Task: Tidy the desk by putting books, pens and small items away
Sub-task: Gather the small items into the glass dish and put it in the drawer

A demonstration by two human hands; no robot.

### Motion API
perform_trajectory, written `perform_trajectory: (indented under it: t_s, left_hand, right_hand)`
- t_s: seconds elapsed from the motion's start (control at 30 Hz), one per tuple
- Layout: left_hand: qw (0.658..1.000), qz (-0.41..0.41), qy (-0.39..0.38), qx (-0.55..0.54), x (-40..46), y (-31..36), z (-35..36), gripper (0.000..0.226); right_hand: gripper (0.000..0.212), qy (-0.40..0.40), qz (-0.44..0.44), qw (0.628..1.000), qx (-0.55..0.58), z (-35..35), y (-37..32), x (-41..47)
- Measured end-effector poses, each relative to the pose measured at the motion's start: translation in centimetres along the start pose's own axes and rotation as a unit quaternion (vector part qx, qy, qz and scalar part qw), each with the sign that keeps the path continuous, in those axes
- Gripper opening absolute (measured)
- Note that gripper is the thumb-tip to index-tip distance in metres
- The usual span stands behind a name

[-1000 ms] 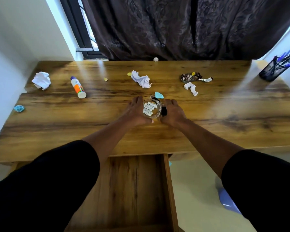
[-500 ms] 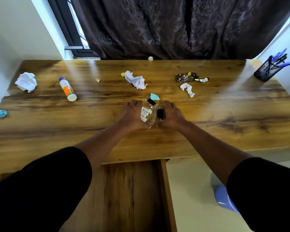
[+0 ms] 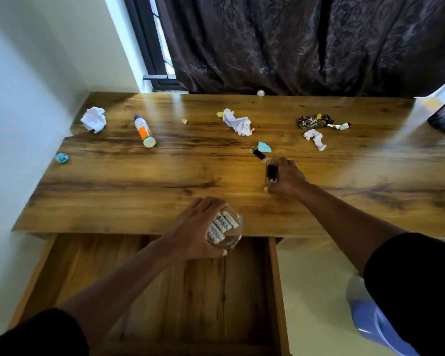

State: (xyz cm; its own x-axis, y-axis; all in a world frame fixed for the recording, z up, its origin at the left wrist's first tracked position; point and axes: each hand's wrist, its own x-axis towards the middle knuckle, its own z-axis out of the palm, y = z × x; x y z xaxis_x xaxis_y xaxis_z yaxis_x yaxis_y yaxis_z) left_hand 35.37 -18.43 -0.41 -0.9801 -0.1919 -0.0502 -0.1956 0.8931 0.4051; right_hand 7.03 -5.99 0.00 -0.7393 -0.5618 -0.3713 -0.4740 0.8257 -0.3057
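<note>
Two hands are at work over a wide wooden desk (image 3: 113, 181), below whose near edge an open drawer (image 3: 165, 291) is pulled out. At the desk's near edge, partly over the drawer, a clear glass jar (image 3: 229, 231) is gripped from the left side by the left hand (image 3: 193, 229), fingers curled round its wall; several small white batteries (image 3: 222, 226) are seen lying inside. Being glass, the jar is judged stiff, smooth, fairly heavy for its size and breakable, so a full wrap round the body, as now held, is the safer hold, and it should be set down gently.

Farther in and to the right, a small black item (image 3: 271, 172) is touched by the right hand (image 3: 288, 179), whose fingers are curved beside it; whether it is truly pinched cannot be told. It is judged light and rigid, best pinched across its short sides. Just beyond it a second black piece (image 3: 258, 153) lies beside a blue scrap (image 3: 264, 147). A glue stick (image 3: 144, 131) lies far left, likely to roll, with light, soft crumpled paper (image 3: 238, 122) scattered about.
</note>
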Motion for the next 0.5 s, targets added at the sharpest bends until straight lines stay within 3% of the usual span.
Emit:
perform_trajectory:
  t_s: [0.23, 0.37, 0.5]
  left_hand:
    - [0.999, 0.017, -0.036, 0.009, -7.6, 0.4, 3.0, 0.112]
    - [0.996, -0.03, -0.084, 0.031, -10.3, -0.2, 6.4, 0.113]
    - [0.992, -0.086, -0.087, 0.044, -11.1, -1.4, 8.8, 0.113]
  right_hand:
    - [0.11, -0.021, 0.016, 0.996, -0.087, 0.2, -1.9, -1.9]
    - [0.092, -0.035, 0.017, 0.99, -0.136, 0.9, -1.9, -3.4]
    - [0.098, -0.022, 0.013, 0.991, -0.133, 1.3, -1.6, -4.3]
